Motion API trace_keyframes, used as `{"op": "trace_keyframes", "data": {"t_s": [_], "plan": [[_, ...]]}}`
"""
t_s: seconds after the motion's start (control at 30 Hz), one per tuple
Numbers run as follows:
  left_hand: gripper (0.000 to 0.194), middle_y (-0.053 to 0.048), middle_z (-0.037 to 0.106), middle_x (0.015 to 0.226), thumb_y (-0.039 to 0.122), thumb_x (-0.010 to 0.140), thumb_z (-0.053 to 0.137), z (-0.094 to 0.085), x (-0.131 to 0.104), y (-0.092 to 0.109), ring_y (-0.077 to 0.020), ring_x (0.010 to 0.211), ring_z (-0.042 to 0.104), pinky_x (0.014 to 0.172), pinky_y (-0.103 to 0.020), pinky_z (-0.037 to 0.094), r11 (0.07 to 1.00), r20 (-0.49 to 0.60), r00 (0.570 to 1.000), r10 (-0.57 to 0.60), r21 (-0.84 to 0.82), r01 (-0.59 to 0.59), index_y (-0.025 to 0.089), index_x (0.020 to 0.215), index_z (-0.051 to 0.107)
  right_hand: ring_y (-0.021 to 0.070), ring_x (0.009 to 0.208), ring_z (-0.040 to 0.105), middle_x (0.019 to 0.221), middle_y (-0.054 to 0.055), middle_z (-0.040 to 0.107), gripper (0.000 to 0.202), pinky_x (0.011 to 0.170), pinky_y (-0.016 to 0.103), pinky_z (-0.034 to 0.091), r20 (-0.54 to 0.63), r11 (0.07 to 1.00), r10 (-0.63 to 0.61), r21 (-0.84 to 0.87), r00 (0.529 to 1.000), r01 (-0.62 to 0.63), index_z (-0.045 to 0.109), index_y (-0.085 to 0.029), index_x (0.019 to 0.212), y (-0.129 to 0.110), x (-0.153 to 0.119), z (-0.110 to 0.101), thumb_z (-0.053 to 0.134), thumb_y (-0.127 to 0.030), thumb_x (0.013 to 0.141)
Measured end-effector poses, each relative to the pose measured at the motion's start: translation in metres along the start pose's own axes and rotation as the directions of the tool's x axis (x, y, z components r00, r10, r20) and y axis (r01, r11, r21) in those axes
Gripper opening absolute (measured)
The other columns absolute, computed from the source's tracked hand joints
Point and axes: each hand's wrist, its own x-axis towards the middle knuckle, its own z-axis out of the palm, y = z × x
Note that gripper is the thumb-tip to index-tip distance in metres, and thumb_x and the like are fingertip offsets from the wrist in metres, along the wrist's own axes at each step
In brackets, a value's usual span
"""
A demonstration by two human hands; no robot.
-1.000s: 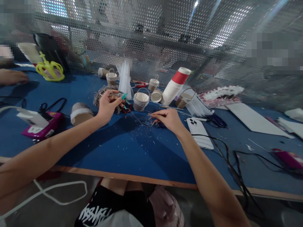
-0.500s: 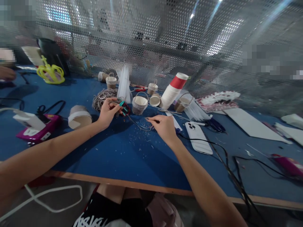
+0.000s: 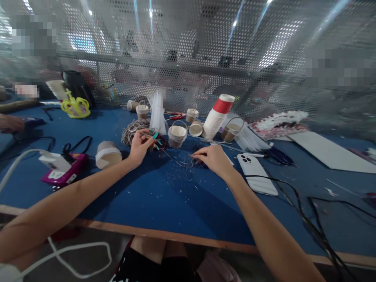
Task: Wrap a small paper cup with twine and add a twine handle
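Slightly farther right now, the right hand (image 3: 213, 158) pinches the thin cord (image 3: 176, 161) in closed fingers; the left hand's (image 3: 139, 147) fingers close on it beside the yarn bundle (image 3: 129, 133). Beyond stands a handled cup (image 3: 177, 137). Open worktop (image 3: 164, 199) (flecked with clippings) reaches the front edge (image 3: 164, 234); a phone (image 3: 256, 174) bounds the right.

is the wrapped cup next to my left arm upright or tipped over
Tipped over: the wrapped cup lies on its side, with its open mouth facing your side instead of up.
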Motion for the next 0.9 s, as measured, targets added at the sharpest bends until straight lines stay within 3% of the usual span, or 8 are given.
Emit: {"op": "trace_keyframes", "data": {"t_s": [0.17, 0.4, 0.5, 0.7, 0.9], "plan": [[0.038, 0.006, 0.064, 0.062, 0.020, 0.066, 0.073, 0.000, -0.001, 0.000, -0.0081, 0.048, 0.061, 0.048, -0.019, 0.048, 0.999, -0.010, 0.999, -0.035, -0.001, 0.035, 0.019, 0.092, 0.045, 0.0206, 0.062, 0.066, 0.073, 0.006, 0.074, 0.013, 0.060, 0.033, 0.047, -0.139, 0.988, -0.011, -0.152, 0.990, -0.011, 0.076, -0.022, 0.073, -0.003, -0.003, 0.003, 0.064, -0.022, 0.077], [0.037, 0.005, 0.064, 0.061, 0.020, 0.066, 0.074, 0.000, -0.001, 0.001, -0.0074, 0.048, 0.060, 0.048, -0.017, 0.048, 0.999, -0.028, 0.999, -0.046, -0.011, 0.046, 0.018, 0.090, 0.045, 0.0178, 0.060, 0.064, 0.066, 0.005, 0.072, 0.014, 0.060, 0.029, 0.044, -0.189, 0.993, 0.003, -0.118, 0.982, -0.026, 0.068, -0.019, 0.060, -0.006, -0.004, 0.010, 0.069, -0.026, 0.073], [0.035, 0.005, 0.063, 0.060, 0.020, 0.068, 0.073, -0.001, 0.000, 0.001, -0.0072, 0.048, 0.060, 0.046, -0.016, 0.047, 0.999, -0.040, 0.999, -0.031, -0.006, 0.031, 0.019, 0.089, 0.045, 0.0145, 0.054, 0.061, 0.059, 0.004, 0.068, 0.020, 0.054, 0.026, 0.042, -0.121, 0.999, 0.006, 0.039, 0.993, -0.001, 0.065, -0.018, 0.062, -0.006, -0.004, 0.008, 0.066, -0.032, 0.076], [0.036, 0.006, 0.062, 0.057, 0.020, 0.065, 0.074, -0.001, 0.002, 0.002, -0.0063, 0.046, 0.058, 0.043, -0.014, 0.044, 1.000, -0.087, 0.996, -0.025, -0.008, 0.024, 0.018, 0.086, 0.045, 0.0088, 0.043, 0.053, 0.064, 0.006, 0.070, 0.028, 0.045, 0.022, 0.040, 0.180, 0.951, 0.022, 0.299, 0.983, -0.076, 0.069, -0.015, 0.072, -0.004, -0.003, -0.001, 0.052, -0.033, 0.085], [0.035, 0.005, 0.063, 0.057, 0.019, 0.065, 0.073, 0.001, 0.000, 0.004, -0.0075, 0.047, 0.060, 0.043, -0.014, 0.044, 0.999, -0.087, 0.996, -0.037, -0.005, 0.036, 0.018, 0.087, 0.045, 0.0109, 0.046, 0.058, 0.065, 0.008, 0.070, 0.019, 0.045, 0.022, 0.045, 0.194, 0.917, 0.082, 0.369, 0.978, -0.150, 0.068, -0.013, 0.069, -0.004, -0.004, 0.000, 0.061, -0.029, 0.078]]}}
